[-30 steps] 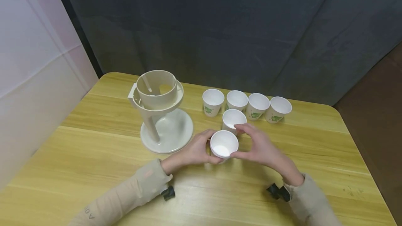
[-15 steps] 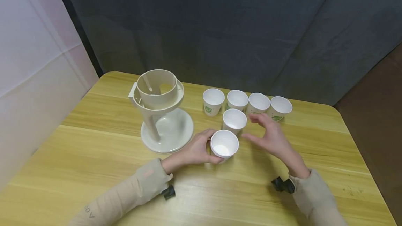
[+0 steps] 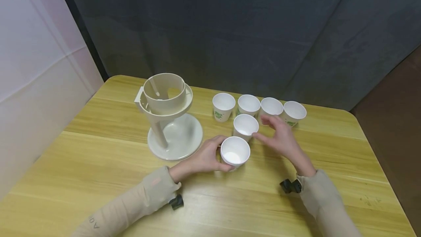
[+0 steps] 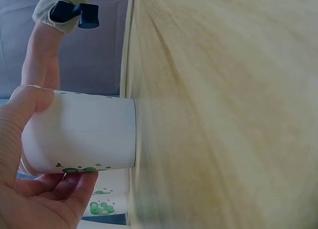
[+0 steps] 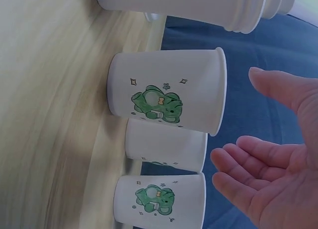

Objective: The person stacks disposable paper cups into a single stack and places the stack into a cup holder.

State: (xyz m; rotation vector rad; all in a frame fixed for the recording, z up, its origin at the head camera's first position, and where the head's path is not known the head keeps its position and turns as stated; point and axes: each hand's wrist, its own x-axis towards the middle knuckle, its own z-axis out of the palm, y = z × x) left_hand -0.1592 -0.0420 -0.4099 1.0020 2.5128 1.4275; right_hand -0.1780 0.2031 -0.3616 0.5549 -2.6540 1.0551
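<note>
Standing upright on the counter [image 3: 210, 207], a bear-printed paper cup [image 3: 246, 125] lies between nine and ten o'clock from the right hand [image 3: 283, 138], the nearer, whose thumb and fingers spread clear of it. At the cup's seven o'clock, the left hand [image 3: 205, 154] grips a nested cup stack [image 3: 235, 151]; four cups [image 3: 249, 104], eleven to two, hem its far side; a cream ring-topped stand [image 3: 166, 107], nine.

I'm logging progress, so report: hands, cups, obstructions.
Left hand holding front cup stack. Right hand beside middle cup, gripping nothing. No obstruction seen between those two; back-row cups close behind.
</note>
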